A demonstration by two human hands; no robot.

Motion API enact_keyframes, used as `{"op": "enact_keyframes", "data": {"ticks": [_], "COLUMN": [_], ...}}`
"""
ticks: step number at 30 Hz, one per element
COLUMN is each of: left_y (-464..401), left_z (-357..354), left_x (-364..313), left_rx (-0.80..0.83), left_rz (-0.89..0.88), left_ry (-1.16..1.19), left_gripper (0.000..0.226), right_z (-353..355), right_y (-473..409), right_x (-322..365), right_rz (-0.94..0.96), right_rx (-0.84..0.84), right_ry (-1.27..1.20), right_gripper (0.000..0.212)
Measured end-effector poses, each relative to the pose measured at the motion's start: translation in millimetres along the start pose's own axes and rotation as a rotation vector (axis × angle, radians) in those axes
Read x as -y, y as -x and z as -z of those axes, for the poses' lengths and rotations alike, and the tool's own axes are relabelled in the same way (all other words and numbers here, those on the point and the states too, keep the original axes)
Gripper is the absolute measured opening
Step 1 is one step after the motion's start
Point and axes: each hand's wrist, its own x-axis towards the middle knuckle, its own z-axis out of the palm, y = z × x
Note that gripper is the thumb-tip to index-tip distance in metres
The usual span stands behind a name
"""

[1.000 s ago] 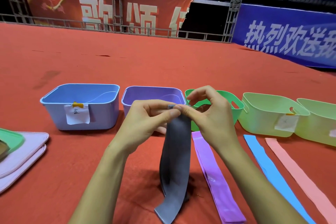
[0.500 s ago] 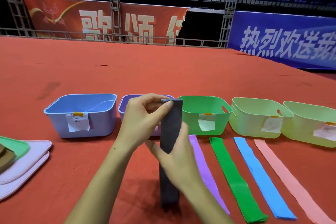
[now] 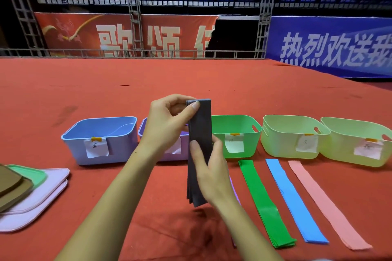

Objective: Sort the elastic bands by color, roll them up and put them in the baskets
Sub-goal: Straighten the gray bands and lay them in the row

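The left hand (image 3: 169,121) pinches the top of the grey band (image 3: 199,150) and the right hand (image 3: 209,170) grips its middle, not rolled yet, while green (image 3: 263,203), blue (image 3: 292,199) and pink (image 3: 324,201) bands lie flat on the red floor before five seemingly empty baskets (image 3: 294,125).

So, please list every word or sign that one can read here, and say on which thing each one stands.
"歌颂": large white characters on the red banner; a third character is cut off at the torn edge.
"热烈欢送我": white characters on the blue banner, cut by the picture's edge.
"蓝": handwritten on the paper label of the blue basket.
The labels on the green basket and the two pale green baskets are too faint to read.
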Motion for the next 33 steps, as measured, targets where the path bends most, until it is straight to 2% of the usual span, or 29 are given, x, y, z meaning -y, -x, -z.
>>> {"op": "enact_keyframes", "data": {"ticks": [2, 9, 16, 19, 24, 26, 28, 30, 33], "left_y": [-1.6, -8.1, -13.8, -18.9, -23.9, -21.2, -16.4, -13.0, -13.4], "left_z": [-3.3, -14.6, -9.0, -4.1, 3.4, 1.9, -1.8, -5.6, -14.3], "left_x": [-2.0, -2.1, 28.4, 57.1, 116.2, 139.0, 161.8, 184.9, 214.1], "left_rx": [0.004, -0.029, -0.070, -0.080, -0.055, -0.047, -0.040, -0.048, -0.109], "left_rz": [0.015, 0.085, 0.234, 0.362, 0.711, 0.833, 0.940, 1.004, 1.029], "left_ry": [0.013, 0.063, 0.052, 0.012, 0.029, 0.030, 0.008, -0.030, -0.026], "left_gripper": [0.012, 0.015, 0.019, 0.017, 0.007, 0.014, 0.012, 0.006, 0.008], "right_z": [8.5, 23.2, 40.5, 46.8, 48.8, 48.1, 47.1, 46.5, 45.8], "right_y": [0.8, 24.5, 62.7, 71.8, 81.4, 83.7, 83.9, 83.0, 81.9], "right_x": [-5.2, -45.8, -70.3, -77.1, -81.5, -84.5, -88.1, -90.5, -93.1], "right_rz": [-0.023, -0.188, -0.306, -0.325, -0.346, -0.368, -0.410, -0.456, -0.491], "right_rx": [0.040, 0.200, 0.321, 0.360, 0.396, 0.397, 0.406, 0.426, 0.463], "right_ry": [-0.012, 0.002, 0.053, 0.125, 0.158, 0.158, 0.167, 0.188, 0.245], "right_gripper": [0.035, 0.049, 0.035, 0.046, 0.064, 0.067, 0.071, 0.076, 0.078]}}
